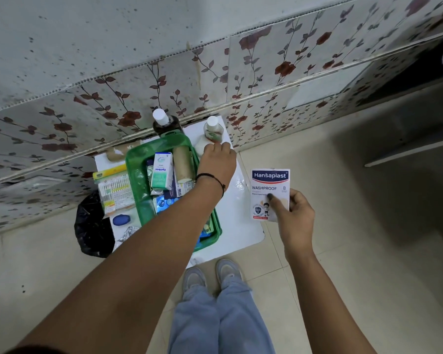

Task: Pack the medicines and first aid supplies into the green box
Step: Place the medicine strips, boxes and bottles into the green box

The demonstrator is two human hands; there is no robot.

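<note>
Green box (134,159) sits mid-bench; my left hand (216,162) curls around white gauze (199,146) near the far edge, my right hand (296,215) pinches the Hansaplast packet (269,190).

Looks like a home to me: floral wall tiles (266,60), beige floor tiles (343,251), low white table (241,226).

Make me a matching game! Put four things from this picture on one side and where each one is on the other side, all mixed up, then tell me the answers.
Things:
1. Hansaplast pack
2. Optibex carton
3. cotton swab packet
4. dark bottle with white cap

Places:
A. lying inside the green box
B. standing by the wall behind the green box
C. held in the right hand
D. lying on the white table left of the green box

Pairs: 1-C, 2-A, 3-D, 4-B
</note>
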